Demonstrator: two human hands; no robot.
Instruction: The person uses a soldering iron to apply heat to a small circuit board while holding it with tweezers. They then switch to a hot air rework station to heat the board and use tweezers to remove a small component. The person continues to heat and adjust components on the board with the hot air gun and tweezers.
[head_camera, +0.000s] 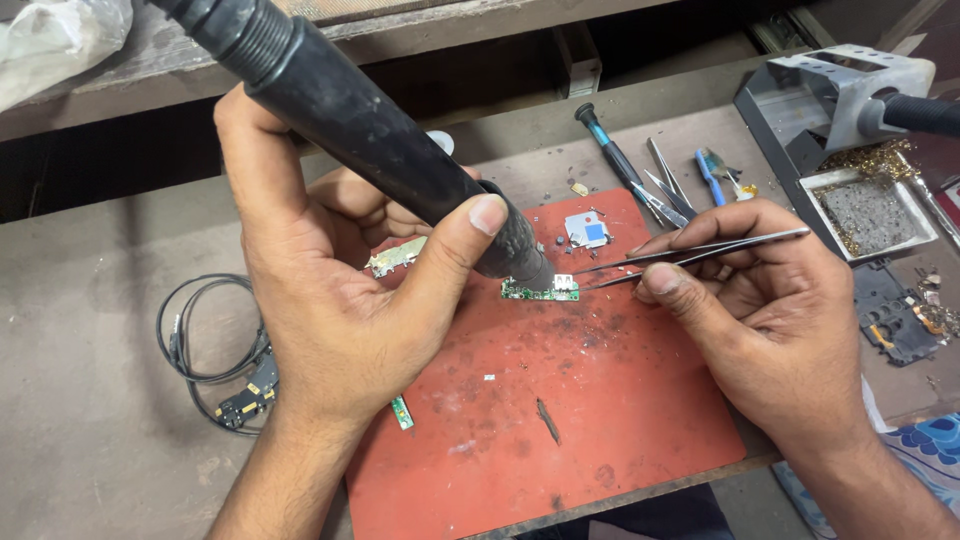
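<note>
My left hand grips a thick black hot-air tool, its nozzle tip angled down right over a small green circuit board. That board lies on a red work mat and carries a silver connector at its right end. In my right hand are metal tweezers, held pinched, their points touching the connector end of the board from the right.
Behind the mat lie a screwdriver, spare tweezers and a small blue brush. A soldering stand with a tray sits at the right. A black cable coil with a small board rests at the left. Small parts dot the mat.
</note>
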